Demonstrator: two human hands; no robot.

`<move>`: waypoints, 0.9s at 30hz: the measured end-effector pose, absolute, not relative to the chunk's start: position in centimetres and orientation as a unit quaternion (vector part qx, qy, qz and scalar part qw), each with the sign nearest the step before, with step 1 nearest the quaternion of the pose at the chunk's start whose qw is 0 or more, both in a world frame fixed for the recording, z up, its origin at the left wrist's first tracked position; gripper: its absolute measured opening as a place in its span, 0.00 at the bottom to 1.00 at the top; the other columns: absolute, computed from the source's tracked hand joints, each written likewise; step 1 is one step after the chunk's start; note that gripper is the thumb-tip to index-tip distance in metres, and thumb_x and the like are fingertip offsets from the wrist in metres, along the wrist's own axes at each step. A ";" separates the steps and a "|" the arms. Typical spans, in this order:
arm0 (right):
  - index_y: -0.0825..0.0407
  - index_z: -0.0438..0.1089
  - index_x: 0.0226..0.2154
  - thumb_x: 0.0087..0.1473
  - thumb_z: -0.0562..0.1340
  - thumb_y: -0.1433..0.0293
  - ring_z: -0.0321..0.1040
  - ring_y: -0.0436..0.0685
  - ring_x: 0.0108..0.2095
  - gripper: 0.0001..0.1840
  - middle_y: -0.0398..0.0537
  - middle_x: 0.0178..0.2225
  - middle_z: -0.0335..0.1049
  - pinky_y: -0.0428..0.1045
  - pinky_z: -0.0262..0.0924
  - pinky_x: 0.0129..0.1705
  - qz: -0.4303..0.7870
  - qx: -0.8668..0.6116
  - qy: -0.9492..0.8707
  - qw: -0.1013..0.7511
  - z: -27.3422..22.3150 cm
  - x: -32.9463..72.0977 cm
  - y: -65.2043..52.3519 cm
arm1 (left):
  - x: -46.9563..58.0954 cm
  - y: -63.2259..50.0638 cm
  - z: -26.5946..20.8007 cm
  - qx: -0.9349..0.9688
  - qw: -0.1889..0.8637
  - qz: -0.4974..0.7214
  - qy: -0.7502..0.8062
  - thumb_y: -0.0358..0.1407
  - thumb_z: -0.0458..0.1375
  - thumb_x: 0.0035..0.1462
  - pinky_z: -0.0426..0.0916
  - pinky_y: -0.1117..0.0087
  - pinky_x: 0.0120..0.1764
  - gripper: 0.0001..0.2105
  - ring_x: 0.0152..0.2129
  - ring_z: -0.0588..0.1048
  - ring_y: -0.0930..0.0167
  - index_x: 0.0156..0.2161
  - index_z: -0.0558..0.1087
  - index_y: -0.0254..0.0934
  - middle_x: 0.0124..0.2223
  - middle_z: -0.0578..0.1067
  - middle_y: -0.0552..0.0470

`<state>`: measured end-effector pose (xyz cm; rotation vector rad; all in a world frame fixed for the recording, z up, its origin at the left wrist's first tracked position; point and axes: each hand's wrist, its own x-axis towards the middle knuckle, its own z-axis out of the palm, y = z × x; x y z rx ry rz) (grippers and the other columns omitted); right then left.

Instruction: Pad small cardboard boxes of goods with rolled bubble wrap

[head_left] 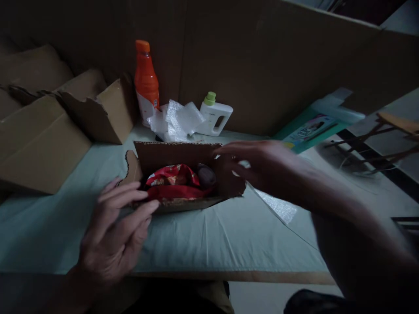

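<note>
A cardboard box (178,152) with its top open stands on the cloth in front of me. Inside it lie a red patterned packet (173,175) and a dark rounded item (207,175), whose kind I cannot make out. My left hand (119,222) is at the box's front left corner, fingers spread and the fingertips over the front edge; whether they touch it is unclear. Over the right end of the box reaches my right hand (244,161), blurred, its fingers stretched out and parted from the thumb. No held object shows in either hand.
Behind the box are crumpled bubble wrap (178,120), an orange bottle (146,83) and a white jug (214,115). Cardboard boxes (36,144) crowd the left. A green liquid jug (319,122) leans at right, and more bubble wrap (278,207) lies below my right forearm.
</note>
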<state>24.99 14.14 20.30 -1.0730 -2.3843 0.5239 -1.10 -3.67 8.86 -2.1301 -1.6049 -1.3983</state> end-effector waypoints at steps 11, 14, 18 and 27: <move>0.50 0.74 0.27 0.49 0.69 0.66 0.73 0.63 0.32 0.06 0.57 0.32 0.78 0.55 0.63 0.37 0.023 -0.631 -0.764 0.134 2.7 42.7 18.5 | 0.0 -6.6 4.2 -0.468 0.021 -0.615 -0.634 0.36 0.68 0.53 0.57 0.38 0.68 0.41 0.68 0.61 0.50 0.70 0.59 0.49 0.72 0.60 0.46; 0.47 0.68 0.20 0.59 0.62 0.60 0.66 0.58 0.26 0.18 0.49 0.22 0.70 0.53 0.59 0.34 -0.009 -0.575 -0.793 0.200 1.7 42.3 19.1 | -0.3 -7.1 3.0 -0.454 -0.015 -0.617 -0.643 0.36 0.69 0.53 0.56 0.41 0.69 0.41 0.67 0.63 0.52 0.70 0.60 0.49 0.70 0.64 0.46; 0.49 0.71 0.25 0.65 0.58 0.58 0.67 0.58 0.33 0.20 0.50 0.28 0.72 0.55 0.61 0.43 -0.027 -0.539 -0.799 0.266 5.7 37.3 21.7 | -0.7 -7.0 0.8 -0.400 -0.097 -0.606 -0.681 0.40 0.70 0.51 0.62 0.47 0.66 0.39 0.63 0.68 0.54 0.67 0.62 0.48 0.67 0.68 0.45; 0.56 0.67 0.59 0.65 0.59 0.63 0.67 0.48 0.57 0.24 0.43 0.58 0.73 0.46 0.59 0.61 0.215 -0.356 -0.847 0.330 15.1 19.5 25.9 | 1.4 -4.7 -0.5 -0.376 -0.229 -0.552 -0.708 0.45 0.66 0.56 0.65 0.51 0.63 0.27 0.58 0.72 0.58 0.59 0.67 0.44 0.59 0.72 0.44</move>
